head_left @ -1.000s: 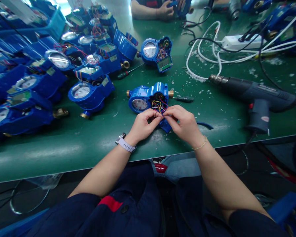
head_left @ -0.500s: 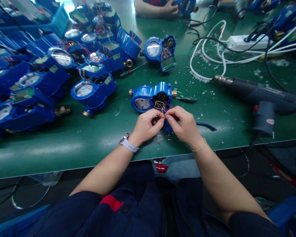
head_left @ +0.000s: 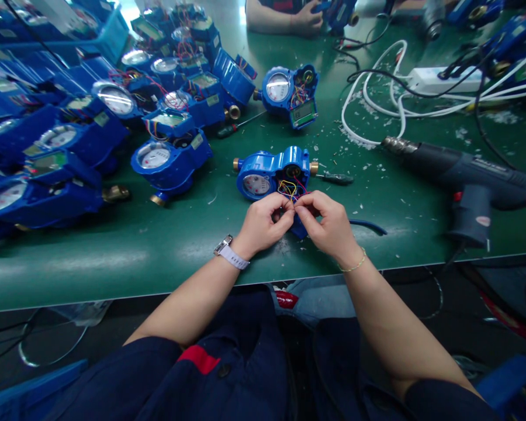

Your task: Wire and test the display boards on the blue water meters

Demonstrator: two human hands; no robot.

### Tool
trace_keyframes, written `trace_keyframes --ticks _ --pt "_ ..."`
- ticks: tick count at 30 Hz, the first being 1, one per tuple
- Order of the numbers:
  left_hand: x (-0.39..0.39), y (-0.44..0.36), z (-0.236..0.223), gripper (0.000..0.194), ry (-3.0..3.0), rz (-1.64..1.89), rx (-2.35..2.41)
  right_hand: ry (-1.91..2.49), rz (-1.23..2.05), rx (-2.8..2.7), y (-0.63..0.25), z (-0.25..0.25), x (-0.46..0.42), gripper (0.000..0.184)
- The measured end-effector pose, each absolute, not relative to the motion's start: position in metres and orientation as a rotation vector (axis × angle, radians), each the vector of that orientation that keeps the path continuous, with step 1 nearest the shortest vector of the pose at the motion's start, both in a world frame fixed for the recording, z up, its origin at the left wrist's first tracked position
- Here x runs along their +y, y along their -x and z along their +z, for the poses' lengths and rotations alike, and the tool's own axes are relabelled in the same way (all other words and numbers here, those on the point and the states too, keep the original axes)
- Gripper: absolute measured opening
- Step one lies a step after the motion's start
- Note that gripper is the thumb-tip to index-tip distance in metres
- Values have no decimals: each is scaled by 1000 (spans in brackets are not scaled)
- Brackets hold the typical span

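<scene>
A blue water meter with brass end fittings lies before me, its side housing open. Thin coloured wires come out of that housing towards my fingertips. My left hand pinches wires at the near side of the housing. Right against it, my right hand pinches wires too, thumb and forefinger together. The fingertips nearly meet, and the exact wire ends between them are too small to make out. Behind the meter's right fitting lies a screwdriver. A dark blue cable sticks out right of my right hand.
Several blue water meters crowd the left of the green table. Another open meter lies farther back, near a second screwdriver. A heat gun and a white power strip with cables are at right. Another person's hand is across the table.
The whole view has shifted slightly. Both hands keep their pinch on the wires at the open housing, with fingertips a little closer together.
</scene>
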State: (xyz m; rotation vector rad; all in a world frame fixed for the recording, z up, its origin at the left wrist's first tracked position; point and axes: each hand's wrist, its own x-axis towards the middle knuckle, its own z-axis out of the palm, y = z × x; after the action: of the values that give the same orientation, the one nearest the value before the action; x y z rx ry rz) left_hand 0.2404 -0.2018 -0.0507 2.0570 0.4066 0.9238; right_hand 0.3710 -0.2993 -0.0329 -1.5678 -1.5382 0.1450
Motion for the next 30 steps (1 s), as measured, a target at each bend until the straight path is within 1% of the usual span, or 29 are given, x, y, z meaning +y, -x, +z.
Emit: trace_keyframes --ticks 6,11,17,19,21,25,30 --pt "-203 -243 -49 17 -1983 909 424 1559 157 -1557 -371 -34 -300 10" --pt "-201 -244 -50 24 -1892 845 452 1553 128 -1541 -372 -35 -300 9" --pt "-197 -245 -54 16 -1634 706 419 1487 4 -1296 -366 -40 -304 4" --pt "-196 -246 -56 19 -1575 721 425 1465 -42 -1288 -363 -45 -306 3" --pt "-195 -246 -57 23 -1527 755 443 1473 -22 -1321 -361 -52 -307 0" --pt "-190 -244 -55 26 -1462 839 535 1511 54 -1376 -358 -63 -304 13" --pt "-180 -235 -50 18 -1510 838 543 1506 37 -1391 -357 -68 -303 12"
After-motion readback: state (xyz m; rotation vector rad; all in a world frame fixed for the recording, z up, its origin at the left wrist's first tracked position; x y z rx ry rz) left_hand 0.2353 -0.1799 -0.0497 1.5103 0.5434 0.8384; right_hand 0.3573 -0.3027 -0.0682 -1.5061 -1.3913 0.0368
